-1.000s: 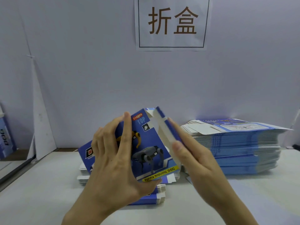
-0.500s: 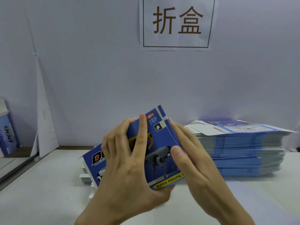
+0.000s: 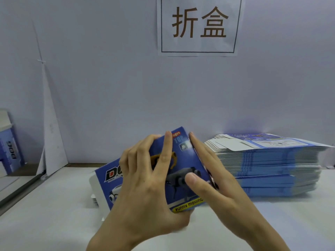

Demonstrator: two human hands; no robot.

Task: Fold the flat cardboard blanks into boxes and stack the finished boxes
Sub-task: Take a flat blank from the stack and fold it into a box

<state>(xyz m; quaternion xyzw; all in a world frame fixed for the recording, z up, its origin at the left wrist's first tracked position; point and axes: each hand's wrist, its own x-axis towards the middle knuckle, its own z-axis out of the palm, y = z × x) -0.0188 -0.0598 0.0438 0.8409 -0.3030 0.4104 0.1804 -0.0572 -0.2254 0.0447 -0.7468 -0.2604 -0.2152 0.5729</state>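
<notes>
A blue box (image 3: pixel 110 175) printed with a robot dog and "DOG" is held tilted above the white table (image 3: pixel 54 223). My left hand (image 3: pixel 145 187) grips it, fingers spread over the front face and thumb under the lower edge. My right hand (image 3: pixel 217 187) presses straight fingers flat against the box's right end, with the thumb resting on the front face. A tall stack of flat blue blanks (image 3: pixel 268 165) lies at the right. A low pile of cardboard (image 3: pixel 93 198) shows behind the box, mostly hidden.
Another blue "DOG" box (image 3: pixel 10 151) stands at the far left edge. A white sheet (image 3: pixel 52 142) leans against the wall beside it. A paper sign (image 3: pixel 199 24) hangs on the wall close behind the table.
The open end flap on the box's right side has been folded in and now lies flat under my right fingers. The box has dropped slightly and shifted right in view.
</notes>
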